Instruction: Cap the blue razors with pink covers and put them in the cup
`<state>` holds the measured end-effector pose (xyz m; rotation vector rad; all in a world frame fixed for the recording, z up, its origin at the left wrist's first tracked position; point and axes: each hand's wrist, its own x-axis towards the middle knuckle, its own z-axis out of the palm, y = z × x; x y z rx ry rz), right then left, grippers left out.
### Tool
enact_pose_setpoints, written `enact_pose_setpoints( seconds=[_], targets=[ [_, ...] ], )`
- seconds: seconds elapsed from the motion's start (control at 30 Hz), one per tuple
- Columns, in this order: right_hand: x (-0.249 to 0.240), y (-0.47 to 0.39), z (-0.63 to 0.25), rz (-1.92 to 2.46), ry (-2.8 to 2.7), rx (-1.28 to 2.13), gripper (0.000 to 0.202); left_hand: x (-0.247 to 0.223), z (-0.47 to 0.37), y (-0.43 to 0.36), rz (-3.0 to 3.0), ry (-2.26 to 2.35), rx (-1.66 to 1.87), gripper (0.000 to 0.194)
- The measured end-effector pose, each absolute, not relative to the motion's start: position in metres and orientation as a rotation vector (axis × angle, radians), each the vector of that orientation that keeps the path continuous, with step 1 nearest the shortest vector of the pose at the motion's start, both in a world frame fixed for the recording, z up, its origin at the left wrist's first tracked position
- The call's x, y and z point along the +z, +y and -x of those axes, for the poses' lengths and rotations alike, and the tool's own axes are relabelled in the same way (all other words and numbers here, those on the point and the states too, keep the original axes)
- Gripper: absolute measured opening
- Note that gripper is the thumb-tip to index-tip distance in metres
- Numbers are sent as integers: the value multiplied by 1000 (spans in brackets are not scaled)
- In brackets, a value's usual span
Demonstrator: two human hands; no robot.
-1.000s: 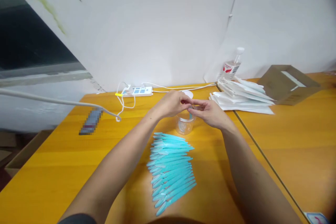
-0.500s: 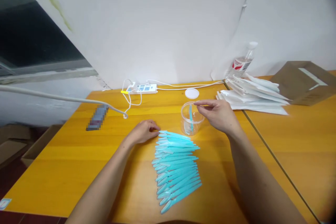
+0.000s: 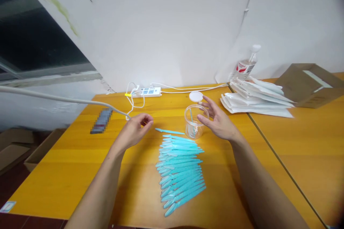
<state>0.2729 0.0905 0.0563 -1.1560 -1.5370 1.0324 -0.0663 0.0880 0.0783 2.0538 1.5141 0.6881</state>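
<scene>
No readable text; bottle label (image 3: 245,67) illegible

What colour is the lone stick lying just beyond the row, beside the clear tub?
The lone stick is turquoise; the head view shows it best.

You are working with your left hand (image 3: 135,130) and right hand (image 3: 220,121) bare, and slim fingers (image 3: 211,105) are showing on the right one. Your left forearm (image 3: 98,186) and right forearm (image 3: 258,171) are also showing bare, each narrowing toward the hand and broadening toward the lower edge of the view. At the bottom middle, a thin dark curved sliver (image 3: 185,227) is peeking in, too slight to identify.
</scene>
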Motion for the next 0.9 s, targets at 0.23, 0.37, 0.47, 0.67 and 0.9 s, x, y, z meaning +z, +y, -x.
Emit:
enact_pose_setpoints(
  seconds=[0.23,0.37,0.47,0.67,0.9],
  targets=[
    [21,74,-287,1220,-1381,793,70,18,64,109,-2238,1480,267,29],
    [5,72,-287,1223,-1386,836,67,26,75,102,-2179,1432,275,29],
    [1,71,-277,1236,-1501,882,95,52,78,88,-2052,1529,561,32],
    [2,67,-253,1316,-1504,865,87,119,23,77,-1966,1364,1089,31],
    [0,66,-250,1350,-1492,712,80,147,-53,120,-2274,1170,617,17]
  ],
)
